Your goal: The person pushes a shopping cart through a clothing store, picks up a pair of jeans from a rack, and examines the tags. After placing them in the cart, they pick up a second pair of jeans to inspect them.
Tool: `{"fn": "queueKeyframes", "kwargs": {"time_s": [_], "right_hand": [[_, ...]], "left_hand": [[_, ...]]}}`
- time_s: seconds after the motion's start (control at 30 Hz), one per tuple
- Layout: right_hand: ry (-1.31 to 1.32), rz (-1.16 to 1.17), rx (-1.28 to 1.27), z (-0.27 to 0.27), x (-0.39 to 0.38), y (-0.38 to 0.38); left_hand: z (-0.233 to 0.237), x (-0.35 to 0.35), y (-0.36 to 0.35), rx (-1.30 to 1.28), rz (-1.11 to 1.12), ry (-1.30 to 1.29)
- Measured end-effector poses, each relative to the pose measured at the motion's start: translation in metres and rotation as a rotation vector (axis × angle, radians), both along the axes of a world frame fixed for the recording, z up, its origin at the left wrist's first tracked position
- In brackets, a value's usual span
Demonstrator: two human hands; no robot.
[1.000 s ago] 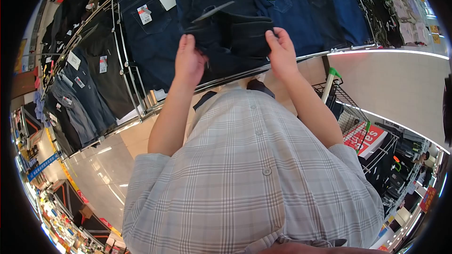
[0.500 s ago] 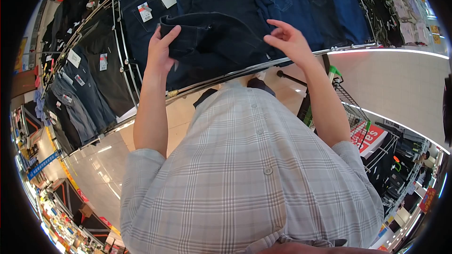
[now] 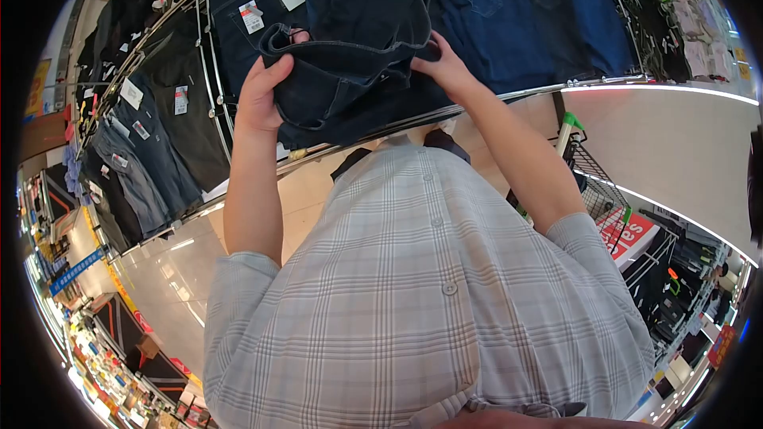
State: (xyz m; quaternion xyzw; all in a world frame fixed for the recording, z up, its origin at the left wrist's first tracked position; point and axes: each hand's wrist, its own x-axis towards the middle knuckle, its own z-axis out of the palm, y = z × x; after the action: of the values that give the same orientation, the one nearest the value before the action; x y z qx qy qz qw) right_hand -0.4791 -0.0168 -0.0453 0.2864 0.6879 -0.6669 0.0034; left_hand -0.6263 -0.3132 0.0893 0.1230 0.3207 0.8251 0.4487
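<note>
A dark navy pair of jeans hangs between my two hands over the display rack, its waistband bunched and partly lifted. My left hand grips the left end of the waistband, thumb in front and a fingertip showing behind the cloth. At the other end, my right hand pinches the fabric near the raised edge. Behind them lie folded dark jeans with red-and-white price tags, and blue jeans to the right. The lower part of the held jeans merges with the dark cloth beneath.
A metal rail runs along the rack's front edge. More tagged trousers hang at the left. A shopping cart with green parts stands at the right, beside a red sale sign. Tiled floor shows below.
My right hand has moved left and down and closed on the jeans, where before it was apart from them with fingers spread. The waistband is now lifted and pulled up between both hands.
</note>
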Motion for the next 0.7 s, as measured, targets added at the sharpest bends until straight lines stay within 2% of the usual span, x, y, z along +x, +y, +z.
{"fn": "queueKeyframes", "kwargs": {"time_s": [0.03,0.17,0.23,0.3,0.37,0.43,0.5,0.57,0.6,0.63,0.7], "right_hand": [[0.058,-0.024,-0.300,0.013,-0.005,0.000],[0.052,0.140,-0.380,0.046,-0.016,-0.006],[0.037,0.159,-0.418,0.053,-0.016,-0.008],[0.018,0.182,-0.455,0.065,-0.011,-0.010],[0.197,-0.078,-0.551,0.086,0.001,-0.008],[0.167,-0.210,-0.565,0.105,0.008,0.010],[0.125,-0.249,-0.572,0.122,0.012,0.023],[0.078,-0.263,-0.479,0.116,0.016,0.033],[0.078,-0.265,-0.476,0.118,0.018,0.034],[0.086,-0.281,-0.415,0.121,0.019,0.035],[0.094,-0.298,-0.351,0.127,0.021,0.038]], "left_hand": [[0.006,-0.002,-0.001,0.048,-0.046,0.014],[0.019,-0.017,-0.002,0.121,-0.126,0.042],[0.032,-0.021,-0.002,0.084,-0.052,0.087],[0.037,-0.032,-0.004,-0.166,0.138,0.121],[0.032,-0.046,-0.011,-0.236,0.177,0.141],[0.027,-0.051,-0.015,-0.581,0.374,0.240],[0.013,-0.053,-0.018,-0.645,0.408,0.304],[-0.013,-0.061,-0.023,-0.785,0.362,0.625],[-0.009,-0.058,-0.018,-0.882,0.384,0.789],[-0.006,-0.054,-0.013,-0.879,0.382,0.788],[0.003,-0.046,-0.005,-1.121,0.483,1.001]]}}
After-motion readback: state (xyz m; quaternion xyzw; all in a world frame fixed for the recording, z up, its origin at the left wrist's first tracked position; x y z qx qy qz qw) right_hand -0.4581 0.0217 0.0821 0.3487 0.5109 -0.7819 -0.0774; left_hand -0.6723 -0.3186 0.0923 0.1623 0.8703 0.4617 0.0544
